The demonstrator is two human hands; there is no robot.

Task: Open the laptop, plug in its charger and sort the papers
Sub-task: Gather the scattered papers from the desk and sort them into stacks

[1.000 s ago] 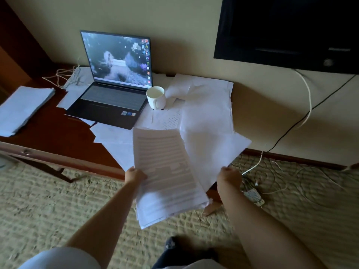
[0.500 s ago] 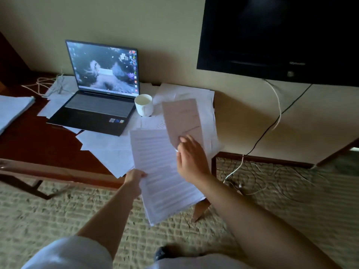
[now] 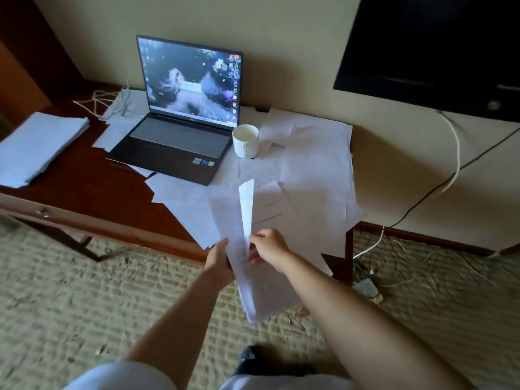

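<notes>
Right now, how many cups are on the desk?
1: a white cup stands on the loose papers just right of the open laptop. Papers could hide another, but none shows.

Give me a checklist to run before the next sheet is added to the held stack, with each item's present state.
1. Laptop open and screen lit: ok.
2. Charger plugged into the laptop: cannot tell; white cables lie behind it, but no plug is visible.
3. Left hand gripping the held stack: ok.
4. Right hand pinching a single sheet, seen edge-on above the stack: ok.
5. Cup standing on loose papers beside the laptop: not ok, it may tip if a sheet under it is pulled.
6. Sorted pile at the left of the desk, apart from the loose sheets: ok.
</notes>
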